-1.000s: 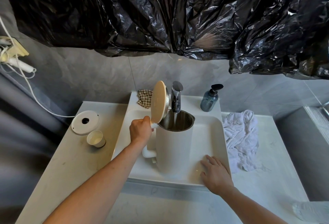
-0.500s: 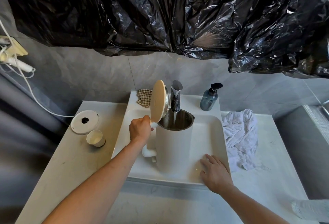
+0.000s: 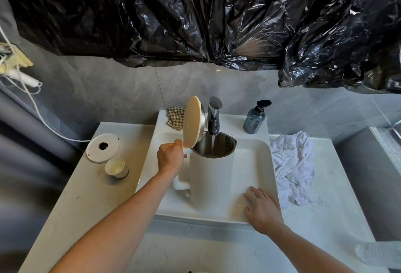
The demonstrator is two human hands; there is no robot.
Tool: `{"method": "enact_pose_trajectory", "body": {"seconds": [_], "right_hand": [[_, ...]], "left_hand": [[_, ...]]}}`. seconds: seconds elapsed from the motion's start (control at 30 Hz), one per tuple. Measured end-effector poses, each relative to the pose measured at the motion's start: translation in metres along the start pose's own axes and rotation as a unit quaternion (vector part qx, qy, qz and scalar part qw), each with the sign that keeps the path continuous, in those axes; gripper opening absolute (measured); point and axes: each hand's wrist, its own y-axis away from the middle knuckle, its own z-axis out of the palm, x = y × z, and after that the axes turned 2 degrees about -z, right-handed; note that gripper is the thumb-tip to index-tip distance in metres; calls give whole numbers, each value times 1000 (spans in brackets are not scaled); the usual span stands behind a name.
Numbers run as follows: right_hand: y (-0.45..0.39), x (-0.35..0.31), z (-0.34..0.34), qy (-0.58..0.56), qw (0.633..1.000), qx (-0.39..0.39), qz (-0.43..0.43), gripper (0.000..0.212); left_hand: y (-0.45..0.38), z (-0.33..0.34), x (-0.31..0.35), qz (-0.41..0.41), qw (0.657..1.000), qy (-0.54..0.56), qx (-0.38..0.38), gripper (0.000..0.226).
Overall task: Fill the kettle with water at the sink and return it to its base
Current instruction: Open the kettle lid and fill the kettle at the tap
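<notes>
A white kettle (image 3: pixel 211 177) stands upright in the white sink (image 3: pixel 258 159), its cream lid (image 3: pixel 192 121) flipped up. The chrome tap (image 3: pixel 213 116) pours a thin stream of water into the kettle's steel mouth. My left hand (image 3: pixel 170 156) grips the top of the kettle's handle, thumb by the lid hinge. My right hand (image 3: pixel 261 208) rests flat on the sink's front right rim with fingers spread. The round white kettle base (image 3: pixel 103 147), with a dark centre contact, lies on the counter left of the sink, its white cord running up the wall.
A small cream cup (image 3: pixel 116 167) stands just in front of the base. A crumpled white towel (image 3: pixel 293 164) lies right of the sink. A blue soap dispenser (image 3: pixel 255 118) and a checked cloth (image 3: pixel 175 117) sit behind the basin. Black plastic sheeting (image 3: pixel 195 16) hangs overhead.
</notes>
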Motion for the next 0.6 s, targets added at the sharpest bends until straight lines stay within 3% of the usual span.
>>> {"method": "enact_pose_trajectory", "body": {"seconds": [0.6], "right_hand": [[-3, 3, 4, 11, 1000, 17, -10, 57]], "left_hand": [[0, 0, -1, 3, 1000, 6, 0, 43]]}}
